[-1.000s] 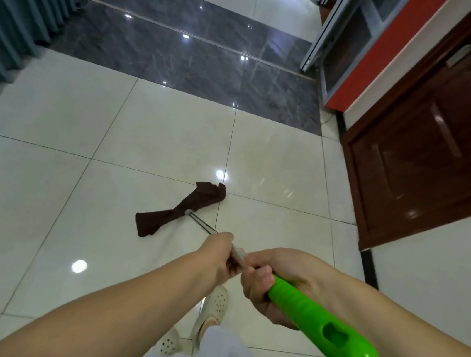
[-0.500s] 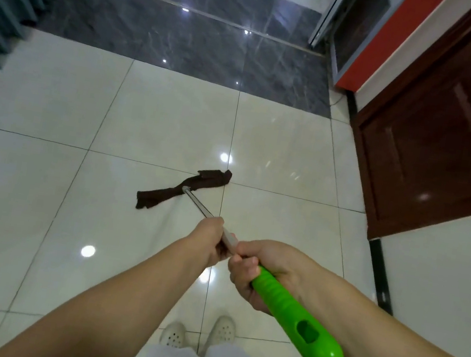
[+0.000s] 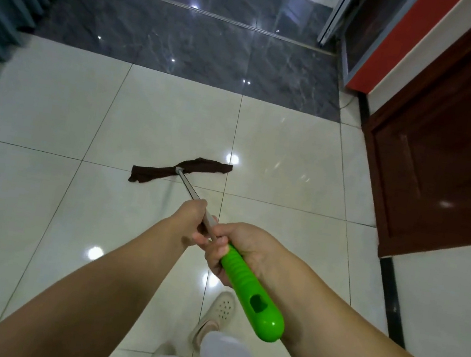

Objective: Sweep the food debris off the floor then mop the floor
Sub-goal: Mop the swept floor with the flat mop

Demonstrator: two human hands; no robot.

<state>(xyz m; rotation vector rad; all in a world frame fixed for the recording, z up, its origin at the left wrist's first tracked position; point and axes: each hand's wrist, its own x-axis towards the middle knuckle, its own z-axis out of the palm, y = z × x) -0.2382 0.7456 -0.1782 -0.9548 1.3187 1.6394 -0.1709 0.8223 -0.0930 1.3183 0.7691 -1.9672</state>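
My left hand (image 3: 195, 222) and right hand (image 3: 234, 247) gripped the light, stiff mop handle (image 3: 245, 281); the soft cloth (image 3: 180, 170) lay limp at frame center.

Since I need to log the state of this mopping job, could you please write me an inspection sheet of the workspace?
Surface: glossy cream tile floor with a dark grey marble strip beyond; no food debris seen.
Job's things: mop with a green handle and metal shaft; its brown cloth head lies flat on the tiles.
Clutter: nothing seen.
Hands: left hand grips the shaft; right hand grips the top of the green handle.
Cables: a thin cord by the red wall base.
Surroundings: teal curtain left, brown wooden door right, light clogs below.
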